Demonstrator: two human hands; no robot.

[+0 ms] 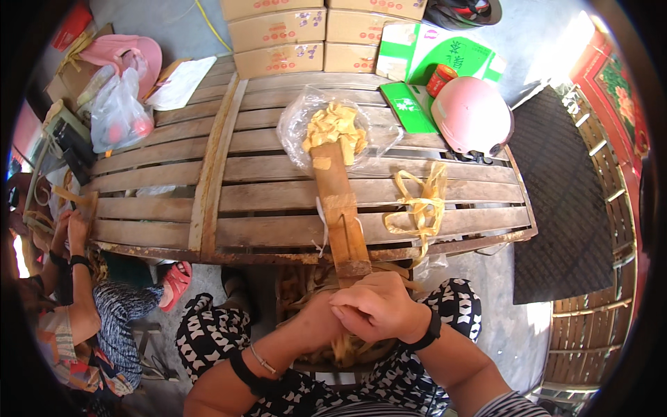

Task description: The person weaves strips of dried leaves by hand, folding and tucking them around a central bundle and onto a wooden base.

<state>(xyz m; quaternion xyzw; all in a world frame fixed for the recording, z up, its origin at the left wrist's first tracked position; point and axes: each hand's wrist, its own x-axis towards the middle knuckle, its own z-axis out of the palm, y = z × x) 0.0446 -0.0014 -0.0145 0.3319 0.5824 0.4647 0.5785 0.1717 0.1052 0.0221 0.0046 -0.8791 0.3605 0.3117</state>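
My left hand (316, 318) and my right hand (377, 306) meet over my lap, at the near end of a long wooden board (340, 205). The right hand is closed, its curled fingers covering whatever they may hold. It overlaps the left hand, whose fingers are hidden. Beneath both hands, a container of pale yellow-brown strips (344, 351) sits between my knees. The board extends from the table's near edge to a clear plastic bag (293, 132) that holds a heap of flat yellow pieces (337, 125). One small yellow piece (322, 162) lies on the board's far end.
Yellow plastic ties (422, 208) lie on the slatted table (271, 198) to the right. Beyond are a pink helmet (467, 115), a red can (440, 80) and cardboard boxes (279, 59). At left are a plastic bag (119, 111) and a pink cap (135, 55). A person's hands (69, 226) work there.
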